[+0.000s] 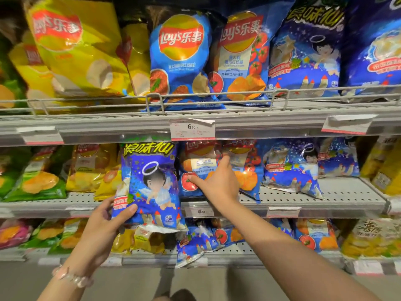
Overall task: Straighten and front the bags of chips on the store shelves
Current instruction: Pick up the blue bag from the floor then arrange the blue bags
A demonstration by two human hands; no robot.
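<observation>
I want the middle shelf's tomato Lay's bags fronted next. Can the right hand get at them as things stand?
Probably yes. The right hand is already spread on the tomato Lay's bags with nothing between. The left hand holds the blue angel bag off to the side, clear of them.

Place: I find a shop, the snack aisle.
Shelving: I see grey metal shelves [303, 118] in tiers, with wire front rails [217, 95].
Pricing: I read a price tag [192, 129] marked 6.50 clipped to the shelf edge.
Stock: I note bags of chips [180, 59] ranked in rows.
</observation>
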